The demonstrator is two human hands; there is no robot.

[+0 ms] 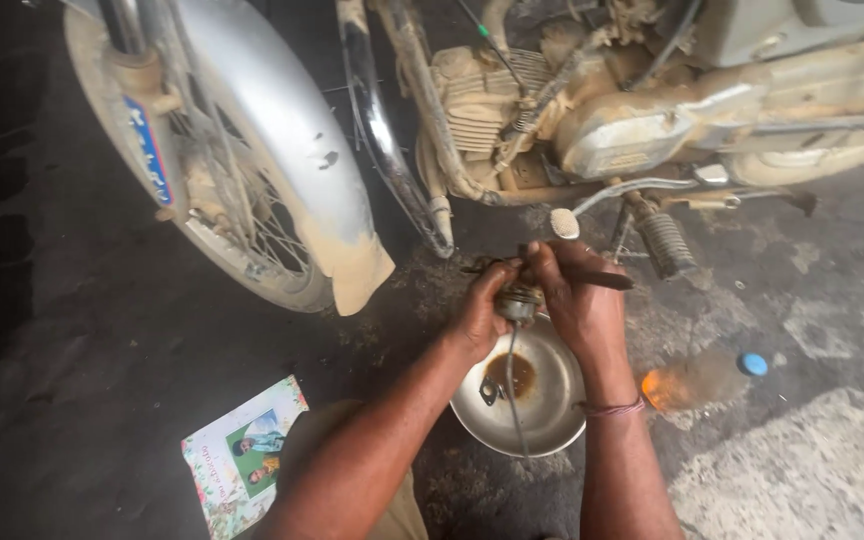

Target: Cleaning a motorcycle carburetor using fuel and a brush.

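Observation:
My left hand point(479, 312) grips a small dirty metal engine part point(518, 301) from the left, holding it above a round metal bowl point(552, 405). A thin hose or cable point(515, 385) hangs from the part down over the bowl. My right hand point(577, 295) closes around the part from the right and holds a dark tool handle point(597, 279) that points to the right. A little brown liquid point(514, 373) pools in the bowl's bottom, beside a small metal piece.
A mud-caked motorcycle stands ahead: front wheel with silver mudguard point(272, 130) at left, engine point(492, 100) and footpeg point(667, 240) behind my hands. A plastic bottle with orange liquid and a blue cap point(702, 378) lies at right. A printed booklet point(242, 455) lies on the dark floor at lower left.

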